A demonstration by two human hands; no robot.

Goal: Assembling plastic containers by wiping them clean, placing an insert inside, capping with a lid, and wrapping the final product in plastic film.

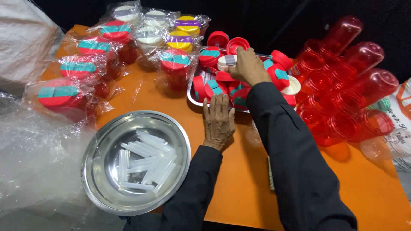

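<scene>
The right hand (249,66) reaches over a metal tray (191,99) heaped with red lids (279,76), and its fingers close on a white lid (226,62) with a grey flap, held at the far edge of the heap just ahead of the knuckles. The left hand (218,121) lies flat and released, palm down on the orange table (239,179), its fingertips touching the near rim of the tray and gripping nothing. The step in hand looks like picking one lid out of the pile; whether the white lid is already lifted clear or only pinched where it sits I cannot tell, since the hand hides its underside. To the right of the right hand, red cups (342,94) are nested in long leaning stacks, within reach. Left of the left hand and nearer the body stands a steel bowl (96,158) with clear plastic straws (145,164) lying loose in it. Beyond that, bagged cups (175,68) with lids already on stand in rows. The next move seems to call for a firm pinch on the lid's rim and a lift straight up, so that the neighbouring lids stay in the tray, while the flat hand steadies the tray.
</scene>
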